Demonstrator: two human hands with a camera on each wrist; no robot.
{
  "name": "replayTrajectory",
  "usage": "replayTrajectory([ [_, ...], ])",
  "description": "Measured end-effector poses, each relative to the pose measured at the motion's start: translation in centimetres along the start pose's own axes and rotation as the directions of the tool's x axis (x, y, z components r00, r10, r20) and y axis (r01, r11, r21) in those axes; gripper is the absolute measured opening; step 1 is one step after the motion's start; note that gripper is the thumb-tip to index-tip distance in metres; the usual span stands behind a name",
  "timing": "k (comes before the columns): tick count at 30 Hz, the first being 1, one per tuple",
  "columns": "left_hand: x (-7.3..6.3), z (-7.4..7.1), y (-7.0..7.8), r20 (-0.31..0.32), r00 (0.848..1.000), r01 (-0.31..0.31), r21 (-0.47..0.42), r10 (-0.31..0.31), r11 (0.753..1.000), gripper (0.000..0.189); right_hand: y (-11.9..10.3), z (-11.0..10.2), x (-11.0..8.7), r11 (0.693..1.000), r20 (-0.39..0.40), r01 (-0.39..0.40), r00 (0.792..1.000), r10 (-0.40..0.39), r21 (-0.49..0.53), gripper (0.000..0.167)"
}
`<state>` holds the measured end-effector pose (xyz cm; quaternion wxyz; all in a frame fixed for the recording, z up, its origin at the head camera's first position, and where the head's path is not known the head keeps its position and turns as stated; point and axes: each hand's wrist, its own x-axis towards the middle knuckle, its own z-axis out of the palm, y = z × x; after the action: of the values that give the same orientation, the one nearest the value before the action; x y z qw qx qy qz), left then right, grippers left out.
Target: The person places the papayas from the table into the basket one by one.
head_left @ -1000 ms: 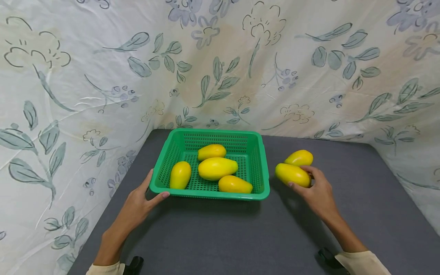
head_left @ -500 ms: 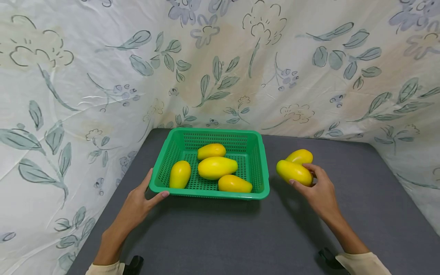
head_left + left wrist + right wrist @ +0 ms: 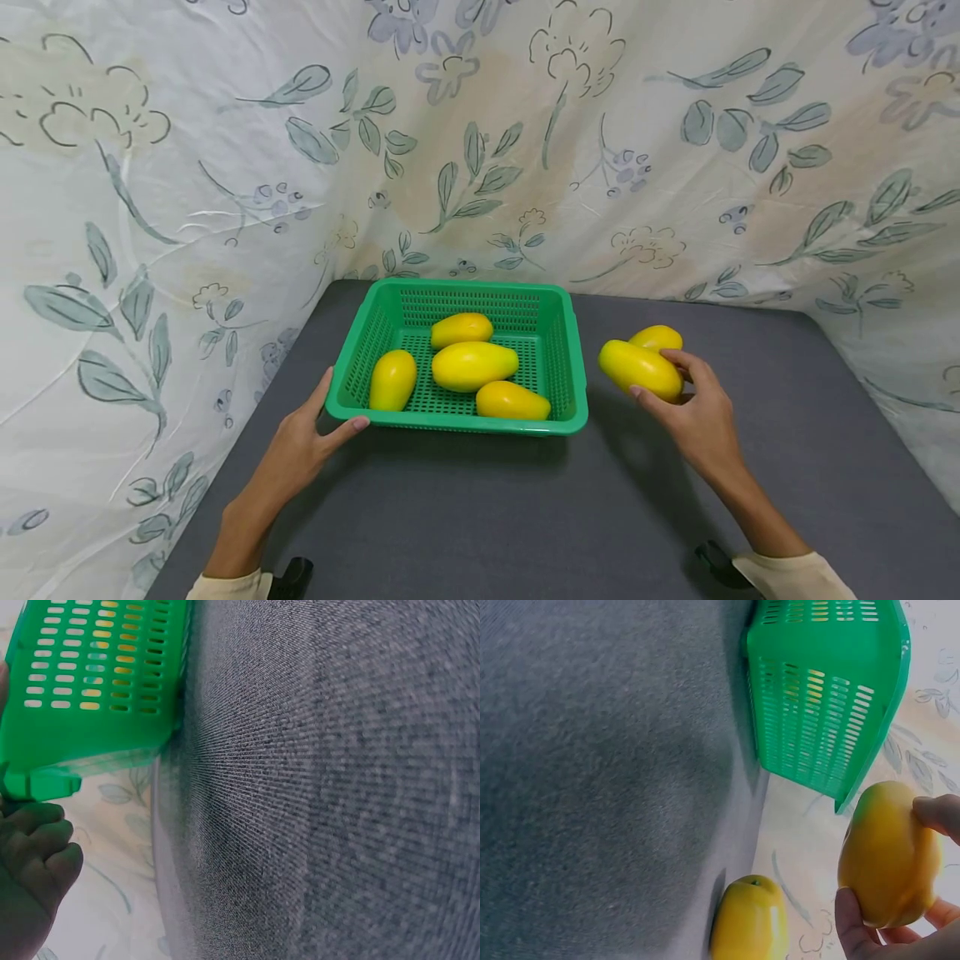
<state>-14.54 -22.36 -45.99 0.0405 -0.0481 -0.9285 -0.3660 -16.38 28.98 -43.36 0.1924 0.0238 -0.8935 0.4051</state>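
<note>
A yellow mango [image 3: 637,367] is held in my right hand [image 3: 701,412], thumb on the near side and fingers on the far side. In the right wrist view this mango [image 3: 889,855] is raised off the table. Behind it, partly hidden in the head view, a second mango [image 3: 660,336] lies on the table. My left hand [image 3: 296,442] grips the front-left corner of a green plastic basket [image 3: 457,423], thumb on the front rim and fingers along the left side. Several mangoes [image 3: 475,367] lie inside the basket.
The table [image 3: 480,508] is covered in dark grey cloth. A white floral curtain [image 3: 480,150] hangs behind it and along the left side. Each wrist bears a black device [image 3: 291,579] by the cream sleeve.
The mango in my right hand has risen slightly and tilted, its left end going up, and now covers more of the mango behind. My left hand and the basket have stayed in place.
</note>
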Motion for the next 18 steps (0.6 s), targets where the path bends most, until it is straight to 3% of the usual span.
replayTrajectory([
  [18, -0.1, 0.1, 0.0, -0.006, 1.000, -0.013, -0.001, 0.013, 1.000, 0.101, -2.0, 0.6, -0.1, 0.996, -0.012, 0.068, 0.998, -0.067, 0.055, 0.071],
])
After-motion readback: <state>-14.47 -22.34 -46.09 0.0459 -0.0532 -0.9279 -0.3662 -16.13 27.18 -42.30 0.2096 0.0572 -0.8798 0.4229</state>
